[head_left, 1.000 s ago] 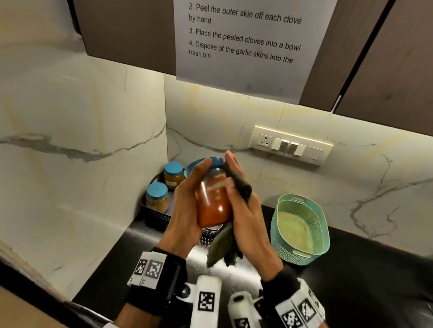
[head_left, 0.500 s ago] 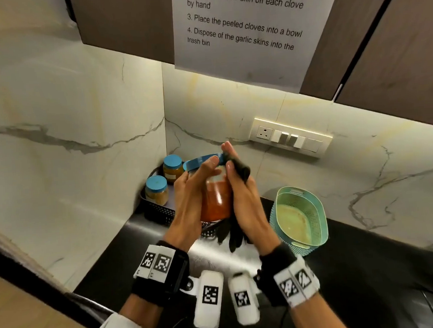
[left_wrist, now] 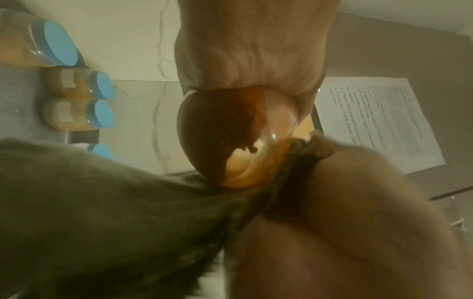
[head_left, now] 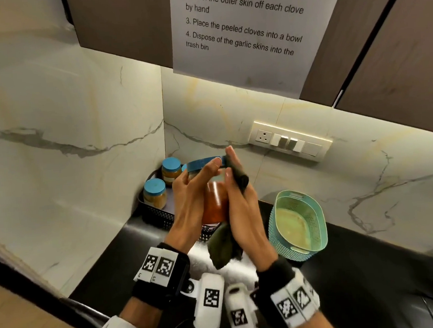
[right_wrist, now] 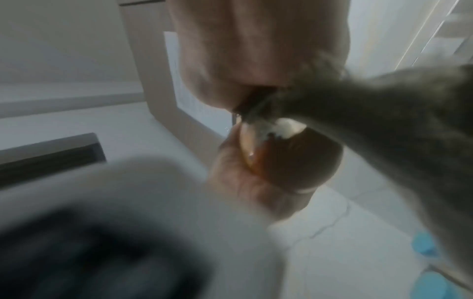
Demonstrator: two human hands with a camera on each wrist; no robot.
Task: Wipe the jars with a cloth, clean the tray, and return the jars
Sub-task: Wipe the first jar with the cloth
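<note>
My left hand [head_left: 194, 191] grips a glass jar [head_left: 214, 200] of orange-red paste with a blue lid, held in the air just in front of the black tray [head_left: 157, 215]. My right hand [head_left: 241, 198] holds a dark olive cloth [head_left: 224, 248] against the jar's right side, fingers pointing up, and the cloth's loose end hangs below the palm. The left wrist view shows the jar's base [left_wrist: 238, 141] with the cloth [left_wrist: 102, 212] beside it. In the blurred right wrist view the cloth [right_wrist: 384, 113] partly covers the jar [right_wrist: 289, 157].
Two small blue-lidded jars [head_left: 171, 169] [head_left: 154, 193] stand in the tray in the corner of the marble walls. A teal basket [head_left: 299, 222] sits on the black counter to the right. A socket panel [head_left: 288, 141] and a paper sheet [head_left: 247, 33] are above.
The right hand has rubbed the cloth along the jar's side, and the cloth's hanging end swung. My left fingers have shifted up toward the lid. The jar stays in the same place.
</note>
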